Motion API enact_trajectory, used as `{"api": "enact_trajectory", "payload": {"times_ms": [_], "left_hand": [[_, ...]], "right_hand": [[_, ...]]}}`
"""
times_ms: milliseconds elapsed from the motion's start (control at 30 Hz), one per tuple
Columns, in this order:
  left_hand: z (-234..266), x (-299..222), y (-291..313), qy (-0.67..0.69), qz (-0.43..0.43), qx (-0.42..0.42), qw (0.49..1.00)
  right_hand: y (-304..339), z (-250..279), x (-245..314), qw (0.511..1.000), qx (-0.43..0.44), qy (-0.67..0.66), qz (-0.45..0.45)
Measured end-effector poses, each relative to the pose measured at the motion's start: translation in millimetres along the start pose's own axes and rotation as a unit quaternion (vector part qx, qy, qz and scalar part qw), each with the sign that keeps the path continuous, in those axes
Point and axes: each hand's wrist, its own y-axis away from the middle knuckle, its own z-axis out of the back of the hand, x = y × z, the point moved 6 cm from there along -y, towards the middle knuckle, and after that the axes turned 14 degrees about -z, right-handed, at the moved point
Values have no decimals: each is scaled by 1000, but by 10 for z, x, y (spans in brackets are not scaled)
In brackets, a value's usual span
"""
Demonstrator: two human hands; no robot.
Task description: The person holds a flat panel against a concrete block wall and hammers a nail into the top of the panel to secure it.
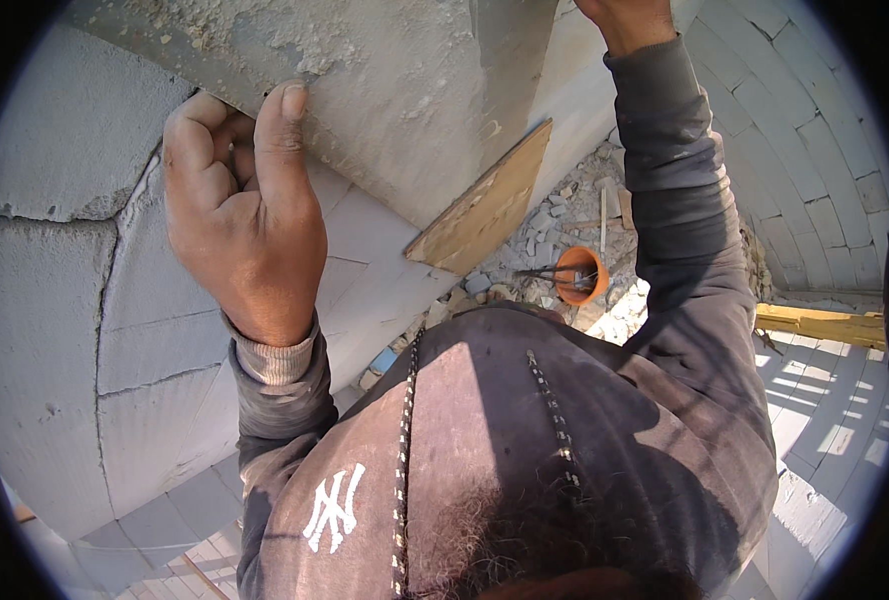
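Observation:
My left hand (250,220) is at the lower edge of a large grey board (385,90) spattered with dried mortar. Its thumb lies against the board's face, while the curled fingers reach in at the edge, partly hidden. A thin, pointed piece that looks like a nail (232,155) shows among those fingers. To the left, pale grey blocks (35,300) with open joints form a wall beside this hand. My right hand (630,20) is raised at the top edge, to the right of the board. Only its wrist side shows; the fingers are out of the picture.
A wooden panel (480,205) leans below the grey board. On the ground lie rubble (555,220) and an orange bucket (582,275) with dark-handled tools in it. A yellow beam (820,325) is at the right, before a curving-looking block wall (805,150).

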Motion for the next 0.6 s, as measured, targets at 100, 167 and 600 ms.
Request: {"api": "enact_trajectory", "payload": {"times_ms": [100,167,600], "left_hand": [[-27,-25,-9,-17,-4,2,1000],[-57,-5,37,-9,18,31,999],[-187,-16,151,1,-5,31,1000]], "right_hand": [[-29,42,-25,1000,20,-5,-7],[-29,29,-74,1000,13,-6,-3],[135,267,-357,996,-81,23,0]]}}
